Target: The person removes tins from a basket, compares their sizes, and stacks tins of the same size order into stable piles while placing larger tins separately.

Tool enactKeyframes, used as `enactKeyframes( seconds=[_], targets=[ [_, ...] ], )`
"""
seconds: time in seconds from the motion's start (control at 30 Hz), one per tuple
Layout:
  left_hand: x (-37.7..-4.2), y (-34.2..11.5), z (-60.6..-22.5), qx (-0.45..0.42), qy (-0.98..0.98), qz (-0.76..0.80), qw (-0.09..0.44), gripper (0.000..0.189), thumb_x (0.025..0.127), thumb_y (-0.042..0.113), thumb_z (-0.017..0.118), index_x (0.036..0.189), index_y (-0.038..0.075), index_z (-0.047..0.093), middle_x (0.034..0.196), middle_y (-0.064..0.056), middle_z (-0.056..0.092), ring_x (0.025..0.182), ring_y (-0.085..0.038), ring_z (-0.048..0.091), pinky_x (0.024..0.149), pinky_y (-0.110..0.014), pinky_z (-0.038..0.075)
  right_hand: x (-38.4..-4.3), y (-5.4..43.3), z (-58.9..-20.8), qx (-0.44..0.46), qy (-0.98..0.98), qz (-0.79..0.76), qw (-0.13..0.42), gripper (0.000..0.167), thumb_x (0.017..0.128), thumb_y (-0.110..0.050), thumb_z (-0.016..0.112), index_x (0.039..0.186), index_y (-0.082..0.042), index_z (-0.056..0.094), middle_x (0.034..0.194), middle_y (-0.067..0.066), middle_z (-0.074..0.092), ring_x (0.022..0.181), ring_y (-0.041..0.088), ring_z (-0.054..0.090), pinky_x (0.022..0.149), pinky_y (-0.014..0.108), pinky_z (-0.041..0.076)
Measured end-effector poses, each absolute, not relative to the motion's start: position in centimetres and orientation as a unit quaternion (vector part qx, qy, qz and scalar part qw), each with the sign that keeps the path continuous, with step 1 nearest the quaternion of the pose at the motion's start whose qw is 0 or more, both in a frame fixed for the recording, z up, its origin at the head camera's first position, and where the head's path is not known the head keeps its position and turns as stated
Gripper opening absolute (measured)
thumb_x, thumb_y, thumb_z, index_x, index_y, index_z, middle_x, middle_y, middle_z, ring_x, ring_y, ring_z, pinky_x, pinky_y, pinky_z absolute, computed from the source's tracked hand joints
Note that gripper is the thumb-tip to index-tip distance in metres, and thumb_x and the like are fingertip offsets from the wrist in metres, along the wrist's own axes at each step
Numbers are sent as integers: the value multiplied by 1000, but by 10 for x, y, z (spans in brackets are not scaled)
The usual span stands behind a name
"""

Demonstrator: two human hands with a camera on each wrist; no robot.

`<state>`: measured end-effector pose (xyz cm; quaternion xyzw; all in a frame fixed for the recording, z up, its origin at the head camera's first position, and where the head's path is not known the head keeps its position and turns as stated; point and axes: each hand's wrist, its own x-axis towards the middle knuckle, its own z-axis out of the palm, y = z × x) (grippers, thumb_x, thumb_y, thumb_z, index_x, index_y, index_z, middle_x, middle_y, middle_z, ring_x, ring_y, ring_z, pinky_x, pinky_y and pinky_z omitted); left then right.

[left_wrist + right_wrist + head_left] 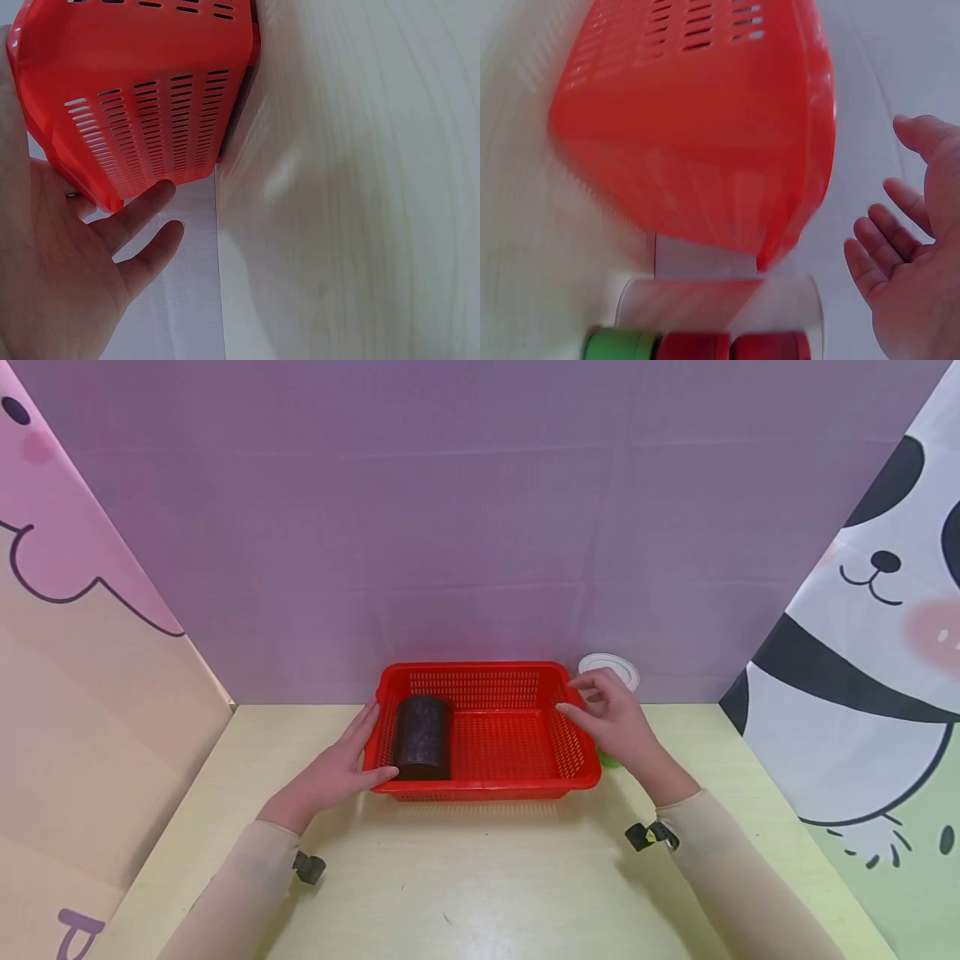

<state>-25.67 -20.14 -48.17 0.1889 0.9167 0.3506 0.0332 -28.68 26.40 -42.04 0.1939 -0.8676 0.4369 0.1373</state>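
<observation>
Outspread left hand (pixel 341 771) is laid against a red rectangular plastic basket (pixel 480 787); right hand (pixel 611 714), fingers parted, is held near.

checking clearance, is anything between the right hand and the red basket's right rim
Nothing visible: the right wrist view shows an open gap between the right hand and the red perforated plastic basket. The white cylinder is near the basket's right end, off to one side of that gap.
</observation>
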Motion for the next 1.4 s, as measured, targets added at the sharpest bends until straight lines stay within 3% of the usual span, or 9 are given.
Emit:
enactKeyframes(
  seconds=[0.1,0.17,0.33,0.5,0.8,0.97,1.4],
  targets=[
    [-257,-201,-481,187,917,350,33,121,94,68,75,180,24,2,187,1,0,169,-37,16,117,-68,47,-288,253,-415,198,-873,433,104,50,98,-22,86,139,-7,61,138,14,62,126,42,61,105,59,57],
    [-257,-201,-481,188,916,352,33,121,94,68,75,180,24,2,187,1,0,169,-37,16,117,-69,47,-289,246,-413,203,-876,428,86,57,97,-24,87,144,-8,58,141,12,61,129,38,60,108,61,55],
    [-257,-200,-481,191,915,355,33,121,94,67,76,180,24,2,187,1,0,169,-37,15,118,-68,45,-295,227,-408,239,-880,405,60,62,98,-27,87,147,-7,56,142,8,62,130,31,60,110,54,55],
    [-258,-201,-483,191,915,355,33,121,95,69,75,180,25,1,187,2,-1,169,-37,14,120,-69,43,-303,210,-402,274,-882,379,52,60,97,-29,88,146,-9,59,138,7,64,129,31,61,109,53,54],
    [-260,-203,-487,192,917,349,30,120,95,67,75,180,27,1,187,2,-2,170,-37,13,119,-69,44,-313,181,-388,284,-886,367,-11,71,93,-40,90,150,-16,56,144,2,60,134,29,59,109,54,58],
    [-259,-202,-488,194,916,349,30,118,96,62,77,180,25,2,187,2,-1,170,-37,14,120,-68,44,-321,167,-389,293,-887,356,-19,69,93,-40,89,149,-17,56,144,2,60,134,29,60,108,49,59],
    [-256,-203,-485,192,917,349,27,115,98,53,79,180,22,4,187,1,0,169,-36,15,119,-68,46,-346,144,-387,349,-868,350,-51,71,92,-40,90,149,-14,56,142,4,60,136,38,58,111,58,56]
  ],
)
